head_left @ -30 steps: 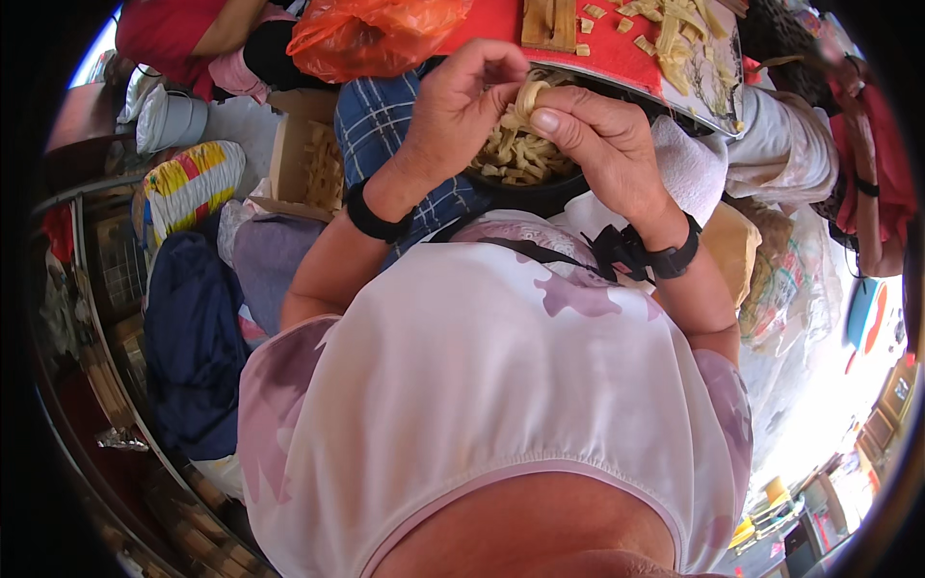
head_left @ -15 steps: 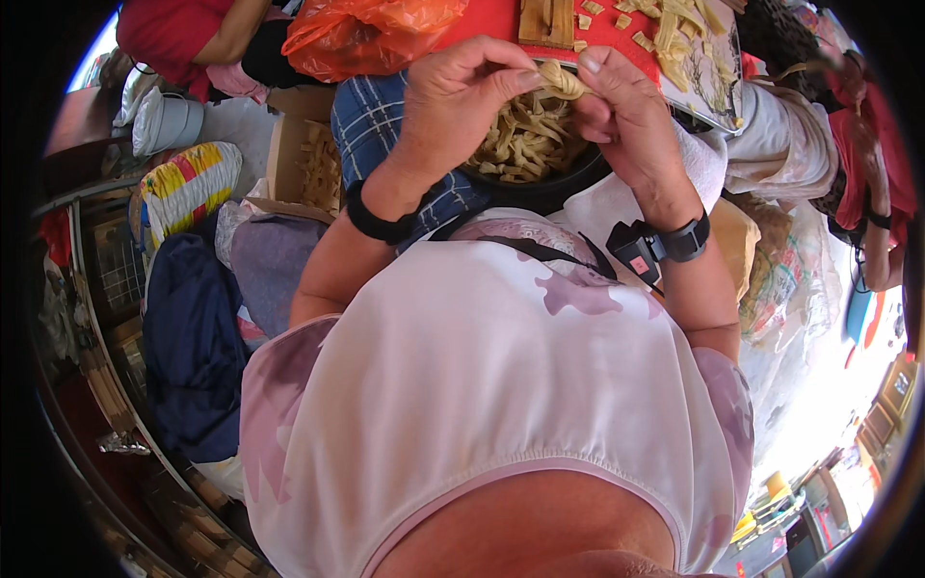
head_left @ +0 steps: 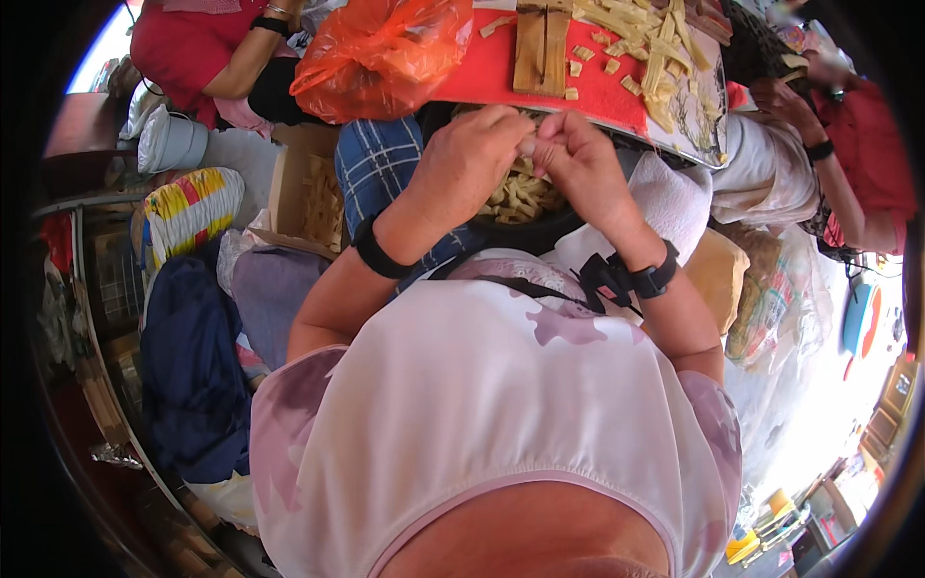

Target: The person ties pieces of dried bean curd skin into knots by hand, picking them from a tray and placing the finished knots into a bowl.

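Fingers of our left hand [head_left: 470,162] and right hand [head_left: 584,168] curl together; we cannot tell their gap or hold. A slack pinch could drop something onto the pale-yellow strips [head_left: 525,201].

So there was a crinkly see-through orange plastic bag [head_left: 381,60] up top, a pale grey round bucket [head_left: 178,144] off left, a puffy yellow-white-red bundle [head_left: 195,202] near it, and a rumpled navy fabric heap [head_left: 193,371] lower down.

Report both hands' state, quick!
Left hand: curled; whether closed on anything cannot be told.
Right hand: curled beside it; whether holding anything cannot be told.
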Available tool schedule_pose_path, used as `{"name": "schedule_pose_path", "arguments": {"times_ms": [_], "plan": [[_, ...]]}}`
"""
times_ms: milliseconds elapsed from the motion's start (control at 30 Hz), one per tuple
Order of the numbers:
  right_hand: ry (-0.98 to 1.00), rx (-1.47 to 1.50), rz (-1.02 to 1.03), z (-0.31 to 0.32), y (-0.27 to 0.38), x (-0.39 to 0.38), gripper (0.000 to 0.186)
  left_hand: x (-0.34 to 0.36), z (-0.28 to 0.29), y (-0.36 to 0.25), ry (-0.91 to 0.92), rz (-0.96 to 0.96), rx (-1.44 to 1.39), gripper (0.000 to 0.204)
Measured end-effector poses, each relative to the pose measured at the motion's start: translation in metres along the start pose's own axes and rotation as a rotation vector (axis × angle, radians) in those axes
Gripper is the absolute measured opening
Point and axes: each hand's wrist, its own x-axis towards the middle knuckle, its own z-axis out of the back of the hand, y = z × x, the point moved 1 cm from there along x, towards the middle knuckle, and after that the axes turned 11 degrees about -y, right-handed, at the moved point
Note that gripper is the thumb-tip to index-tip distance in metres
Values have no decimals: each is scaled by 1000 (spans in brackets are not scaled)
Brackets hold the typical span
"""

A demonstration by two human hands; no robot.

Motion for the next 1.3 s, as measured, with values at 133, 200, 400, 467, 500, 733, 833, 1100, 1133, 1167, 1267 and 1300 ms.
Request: {"name": "schedule_pose_path", "arguments": {"times_ms": [133,200,400,467,500,733,833,1100,1133,1167,1267,1300], "plan": [[0,-130,43,-5,2,1,17,3,-6,11,22,-66,80,33],[18,-138,6,-3,6,4,23,11,-6,20,-80,-246,156,32],[65,-166,-72,-8,16,3,27,25,-5,55,-220,-571,318,13],[44,-177,24,-11,18,1,27,29,-5,66,-220,-584,299,14],[39,-292,105,-10,23,2,27,31,-8,71,-216,-559,259,13],[-150,-59,-45,12,25,39,19,47,-20,63,16,163,-402,14],[-208,-48,154,28,15,62,15,55,-27,65,119,399,-931,18],[-283,-79,107,33,8,88,20,74,-38,78,30,443,-694,17],[-292,-87,116,33,7,91,21,77,-41,81,21,441,-670,16],[-292,-87,117,34,6,94,21,78,-43,83,21,440,-669,16],[-321,-120,167,35,3,103,20,83,-48,89,33,483,-674,16],[-332,-129,175,35,1,106,21,84,-50,90,30,477,-617,17]]}}
